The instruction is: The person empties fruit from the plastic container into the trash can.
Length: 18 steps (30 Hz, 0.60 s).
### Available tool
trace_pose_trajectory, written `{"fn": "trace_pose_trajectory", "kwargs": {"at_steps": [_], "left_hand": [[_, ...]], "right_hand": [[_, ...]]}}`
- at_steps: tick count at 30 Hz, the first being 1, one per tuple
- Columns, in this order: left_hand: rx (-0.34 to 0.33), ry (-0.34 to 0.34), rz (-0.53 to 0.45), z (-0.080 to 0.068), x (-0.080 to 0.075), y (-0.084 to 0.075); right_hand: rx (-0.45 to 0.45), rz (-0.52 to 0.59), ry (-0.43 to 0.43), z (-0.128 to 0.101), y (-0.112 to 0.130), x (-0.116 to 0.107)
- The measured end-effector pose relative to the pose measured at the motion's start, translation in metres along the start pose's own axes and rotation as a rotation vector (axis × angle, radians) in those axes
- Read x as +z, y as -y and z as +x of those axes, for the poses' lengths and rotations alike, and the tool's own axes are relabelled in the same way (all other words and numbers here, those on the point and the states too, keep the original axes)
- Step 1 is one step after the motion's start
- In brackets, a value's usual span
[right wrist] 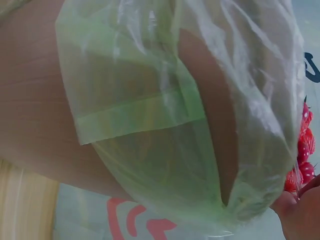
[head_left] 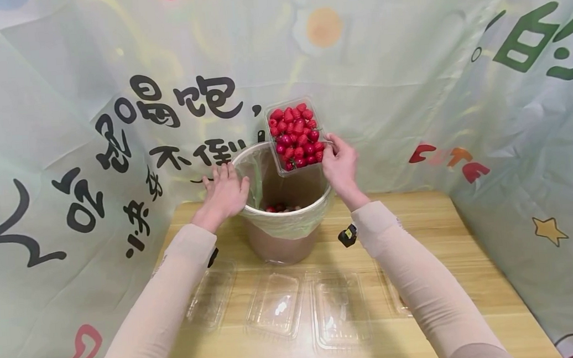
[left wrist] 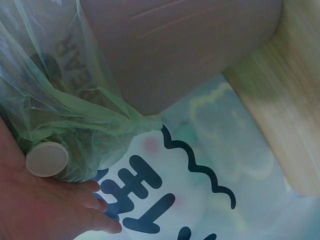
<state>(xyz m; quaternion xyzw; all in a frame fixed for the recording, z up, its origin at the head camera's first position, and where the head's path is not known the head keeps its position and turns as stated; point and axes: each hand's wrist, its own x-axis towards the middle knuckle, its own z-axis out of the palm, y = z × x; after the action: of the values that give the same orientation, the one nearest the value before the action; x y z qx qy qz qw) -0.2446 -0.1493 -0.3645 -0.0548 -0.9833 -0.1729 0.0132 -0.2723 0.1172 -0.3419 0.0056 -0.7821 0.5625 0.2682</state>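
Note:
A brown bin (head_left: 281, 246) stands on the table, lined with a pale green plastic bag (head_left: 297, 225) folded over its rim. Several small dark red and pale pieces (head_left: 281, 207) lie inside at the bottom. My left hand (head_left: 225, 191) rests on the bin's left rim, fingers straight and spread. Over the far right part of the opening, my right hand (head_left: 341, 164) pinches the right edge of a clear plastic box (head_left: 293, 172). It is tilted towards me and full of red berries (head_left: 293, 126), raspberry-like ones and smoother, darker ones. The right wrist view shows the berries only at its edge.
Several clear plastic containers (head_left: 275, 304) lie in a row on the wooden table (head_left: 427, 341) in front of the bin; my right forearm partly covers the rightmost one (head_left: 399, 298). Printed cloth (head_left: 389, 83) walls the table in at the back and both sides.

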Motion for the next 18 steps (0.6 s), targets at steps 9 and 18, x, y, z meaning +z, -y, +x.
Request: {"fn": "trace_pose_trajectory", "kwargs": {"at_steps": [9,18], "left_hand": [[-0.006,0.01,0.002,0.0009,0.0,-0.0001],[-0.006,0.005,-0.005,0.0006,-0.0003,-0.0006]], "right_hand": [[-0.123,-0.034,0.008,-0.0022,-0.0015,0.0061],[-0.16,-0.025,0.021,-0.0048,-0.0036,0.0095]]}}
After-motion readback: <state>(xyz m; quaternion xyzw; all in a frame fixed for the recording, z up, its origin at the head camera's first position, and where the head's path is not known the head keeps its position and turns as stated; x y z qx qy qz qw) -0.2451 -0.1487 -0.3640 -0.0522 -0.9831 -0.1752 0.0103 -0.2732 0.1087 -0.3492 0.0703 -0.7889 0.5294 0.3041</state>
